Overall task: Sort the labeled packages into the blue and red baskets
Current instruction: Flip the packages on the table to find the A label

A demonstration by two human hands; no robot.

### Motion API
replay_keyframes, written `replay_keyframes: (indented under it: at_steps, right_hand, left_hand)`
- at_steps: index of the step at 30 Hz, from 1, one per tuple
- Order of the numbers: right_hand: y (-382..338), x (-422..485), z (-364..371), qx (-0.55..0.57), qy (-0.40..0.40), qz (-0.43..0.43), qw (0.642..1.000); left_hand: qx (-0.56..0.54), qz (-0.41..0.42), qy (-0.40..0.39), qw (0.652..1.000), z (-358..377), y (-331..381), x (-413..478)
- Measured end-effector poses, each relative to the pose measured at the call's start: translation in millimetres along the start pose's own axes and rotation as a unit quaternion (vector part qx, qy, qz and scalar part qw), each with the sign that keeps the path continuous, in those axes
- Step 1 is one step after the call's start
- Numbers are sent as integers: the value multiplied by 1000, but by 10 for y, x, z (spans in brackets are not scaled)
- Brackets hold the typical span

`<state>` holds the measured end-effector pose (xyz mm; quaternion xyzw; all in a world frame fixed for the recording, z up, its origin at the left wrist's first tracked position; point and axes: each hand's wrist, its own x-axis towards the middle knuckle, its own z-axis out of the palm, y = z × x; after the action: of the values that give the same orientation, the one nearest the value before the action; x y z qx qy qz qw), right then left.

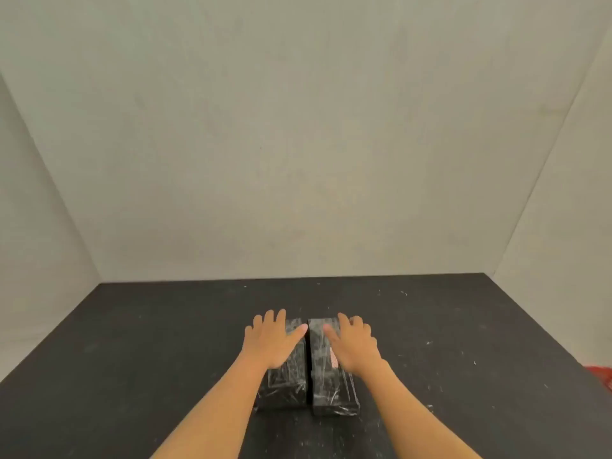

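Observation:
Two black packages wrapped in shiny film lie side by side in the middle of the dark table (132, 359). My left hand (273, 339) rests flat on the left package (286, 389), fingers spread over its far end. My right hand (352, 342) lies flat on the right package (331, 389), fingers spread. A pinkish label (333, 357) shows on the right package beside my right hand. Any label on the left package is hidden. A sliver of the red basket (601, 376) shows at the right edge. The blue basket is out of view.
Plain beige walls (298, 144) enclose the table at the back and on both sides. The black tabletop is scuffed with small white marks. The table's right edge runs diagonally towards the red basket.

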<state>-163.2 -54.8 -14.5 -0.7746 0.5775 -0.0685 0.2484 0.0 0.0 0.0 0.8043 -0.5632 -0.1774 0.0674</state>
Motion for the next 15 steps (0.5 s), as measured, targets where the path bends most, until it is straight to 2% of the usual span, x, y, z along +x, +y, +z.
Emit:
replay_keyframes:
  at_steps: [5, 9, 15]
  right_hand:
    - [47, -91, 299, -56, -20, 2, 998]
    - [-14, -123, 451, -95, 0, -39, 995]
    - [-116, -138, 716, -110, 4, -106, 988]
  left_hand:
    - [3, -15, -27, 1000, 233, -120, -34]
    - [-16, -34, -27, 999, 350, -164, -7]
    - [-192, -111, -26, 975, 473, -160, 45]
